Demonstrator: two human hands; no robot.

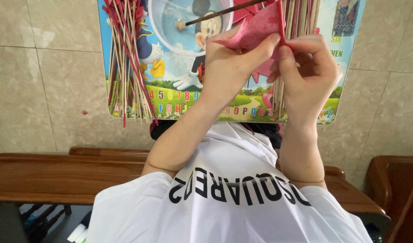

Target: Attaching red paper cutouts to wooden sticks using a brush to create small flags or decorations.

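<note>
A thin pink paper sheet (256, 29) is pinched in the left hand (231, 63); the right hand (308, 67), closed, grips what seems a red-tipped bamboo stick (282, 22). Paper should be kept taut.

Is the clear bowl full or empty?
Nearly empty. Through the clear bowl you see the picture on the table below; only the brush tip rests inside.

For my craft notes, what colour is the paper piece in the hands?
Pink-red paper piece, clearest in the head view.
</note>
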